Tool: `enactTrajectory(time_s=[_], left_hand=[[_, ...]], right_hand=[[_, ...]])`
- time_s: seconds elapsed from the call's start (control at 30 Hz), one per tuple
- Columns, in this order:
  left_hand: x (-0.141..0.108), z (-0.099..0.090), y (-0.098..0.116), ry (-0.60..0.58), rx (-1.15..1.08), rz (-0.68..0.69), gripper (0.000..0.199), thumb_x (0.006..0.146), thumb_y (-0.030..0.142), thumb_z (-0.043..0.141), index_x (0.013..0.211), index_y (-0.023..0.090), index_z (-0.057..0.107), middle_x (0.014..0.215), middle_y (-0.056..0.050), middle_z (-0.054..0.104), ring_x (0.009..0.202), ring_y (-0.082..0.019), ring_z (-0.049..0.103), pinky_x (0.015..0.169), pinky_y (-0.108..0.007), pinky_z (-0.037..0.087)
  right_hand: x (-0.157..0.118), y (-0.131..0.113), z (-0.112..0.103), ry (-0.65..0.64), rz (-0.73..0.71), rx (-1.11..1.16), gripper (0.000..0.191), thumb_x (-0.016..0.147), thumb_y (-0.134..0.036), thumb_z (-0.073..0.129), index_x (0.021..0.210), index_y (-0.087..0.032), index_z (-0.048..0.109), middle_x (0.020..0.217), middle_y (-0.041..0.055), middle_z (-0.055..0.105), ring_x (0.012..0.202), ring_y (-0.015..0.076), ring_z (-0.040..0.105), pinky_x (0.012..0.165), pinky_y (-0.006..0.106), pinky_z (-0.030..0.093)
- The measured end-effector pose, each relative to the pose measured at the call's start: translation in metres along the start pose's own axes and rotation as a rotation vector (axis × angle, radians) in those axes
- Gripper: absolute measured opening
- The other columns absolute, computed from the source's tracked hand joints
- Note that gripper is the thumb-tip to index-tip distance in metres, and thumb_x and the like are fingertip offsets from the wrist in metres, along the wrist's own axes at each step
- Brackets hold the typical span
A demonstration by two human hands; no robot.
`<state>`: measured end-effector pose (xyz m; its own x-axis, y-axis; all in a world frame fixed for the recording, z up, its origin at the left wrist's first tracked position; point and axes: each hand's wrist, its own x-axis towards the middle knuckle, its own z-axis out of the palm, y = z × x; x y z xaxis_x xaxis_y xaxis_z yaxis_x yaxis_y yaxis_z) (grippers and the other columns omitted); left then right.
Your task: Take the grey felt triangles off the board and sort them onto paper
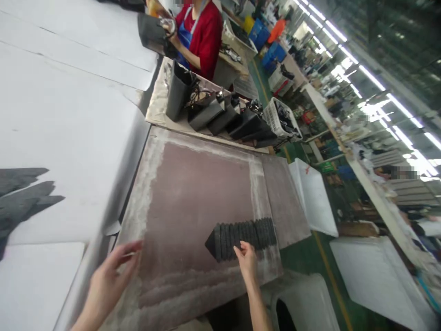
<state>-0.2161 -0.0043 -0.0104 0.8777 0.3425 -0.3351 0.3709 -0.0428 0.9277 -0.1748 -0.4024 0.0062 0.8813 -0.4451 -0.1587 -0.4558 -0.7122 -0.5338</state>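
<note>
A row of overlapping dark grey felt-like pieces (225, 241) lies fanned out on the brown board (200, 188), with a pointed end towards the left. My right hand (248, 259) is at the near edge of this row, thumb and forefinger a little apart. Whether its fingertips touch the pieces I cannot tell. Over the board's left border is my left hand (110, 278), its thumb and fingers apart and nothing visible between them.
Dark grey pieces (27, 197) lie on the white-covered table (69, 124) at left. Beyond the board stand several dark bag-like items (206, 112) and a white basket (280, 119). A co-worker in red sleeves (210, 41) handles a dark item. A pale stool (306, 299) is at lower right.
</note>
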Motion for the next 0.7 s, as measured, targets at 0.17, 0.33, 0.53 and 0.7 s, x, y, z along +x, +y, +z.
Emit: enactTrajectory(time_s=[0.17, 0.33, 0.53, 0.7], left_hand=[[-0.019, 0.096, -0.005, -0.486, 0.019, 0.071, 0.029, 0.082, 0.045, 0.063, 0.097, 0.022, 0.071, 0.091, -0.006, 0.07, 0.082, -0.02, 0.066, 0.074, -0.024, 0.053], [-0.027, 0.133, -0.023, -0.591, 0.028, 0.022, 0.025, 0.085, 0.04, 0.06, 0.097, 0.02, 0.069, 0.094, -0.008, 0.07, 0.084, -0.02, 0.067, 0.075, -0.025, 0.053], [-0.023, 0.138, -0.026, -0.63, 0.008, -0.091, 0.041, 0.08, 0.054, 0.063, 0.098, 0.017, 0.068, 0.089, -0.008, 0.071, 0.081, -0.021, 0.068, 0.073, -0.026, 0.054], [-0.016, 0.139, -0.038, -0.602, 0.003, -0.217, 0.06, 0.062, 0.071, 0.069, 0.093, 0.019, 0.07, 0.088, -0.007, 0.073, 0.079, -0.024, 0.07, 0.073, -0.03, 0.058]], right_hand=[[0.005, 0.011, 0.01, 0.104, 0.017, -0.081, 0.052, 0.068, -0.057, 0.066, 0.1, -0.016, 0.063, 0.101, 0.0138, 0.059, 0.087, 0.0269, 0.058, 0.083, 0.04, 0.048], [0.012, 0.011, 0.014, 0.104, 0.045, -0.101, 0.041, 0.067, -0.05, 0.07, 0.09, -0.018, 0.059, 0.098, 0.0119, 0.06, 0.094, 0.0276, 0.056, 0.088, 0.037, 0.044], [0.014, 0.006, 0.016, 0.049, 0.136, -0.045, 0.035, 0.064, -0.045, 0.073, 0.083, -0.02, 0.057, 0.085, 0.0058, 0.062, 0.084, 0.0245, 0.059, 0.076, 0.031, 0.044], [0.017, 0.004, 0.012, 0.005, 0.214, 0.086, 0.036, 0.06, -0.04, 0.076, 0.086, -0.019, 0.062, 0.07, -0.0011, 0.06, 0.068, 0.0175, 0.057, 0.063, 0.025, 0.042]])
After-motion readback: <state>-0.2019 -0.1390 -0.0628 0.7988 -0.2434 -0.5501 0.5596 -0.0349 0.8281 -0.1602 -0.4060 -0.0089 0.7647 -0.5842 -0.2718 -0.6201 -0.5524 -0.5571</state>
